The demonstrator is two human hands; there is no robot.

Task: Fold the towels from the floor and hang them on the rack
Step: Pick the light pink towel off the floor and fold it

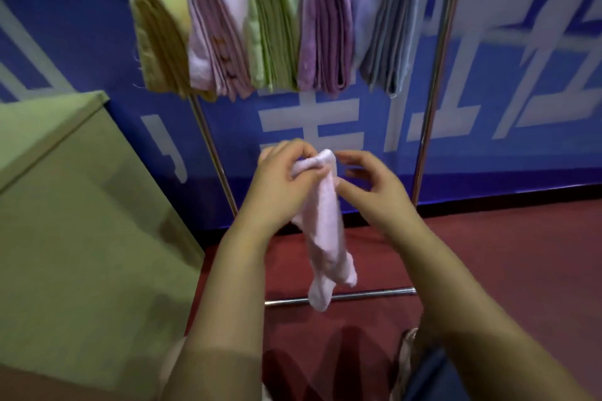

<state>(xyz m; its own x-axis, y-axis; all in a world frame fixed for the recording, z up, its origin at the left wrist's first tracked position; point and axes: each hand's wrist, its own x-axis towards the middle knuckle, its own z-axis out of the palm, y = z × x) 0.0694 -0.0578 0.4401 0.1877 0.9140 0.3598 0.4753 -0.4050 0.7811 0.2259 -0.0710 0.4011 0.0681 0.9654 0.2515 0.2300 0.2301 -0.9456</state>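
Note:
A small pale pink towel point(325, 238) hangs bunched from my left hand point(286, 172), which pinches its top end in front of me. My right hand point(368, 182) hovers just right of that top end with fingers apart, close to the cloth but not clearly gripping it. The metal rack point(433, 101) stands behind, against the blue wall. Over its top bar hang several folded towels: yellow point(159, 36), light pink point(215, 32), green point(273, 26), purple point(325, 26) and blue-grey point(387, 16).
A pale green cabinet point(81, 205) fills the left side, close to the rack's left leg point(211, 146). The rack's lower crossbar point(358, 295) lies near the red floor point(505, 254) beneath the hanging towel. A blue wall with white characters point(325, 127) is behind.

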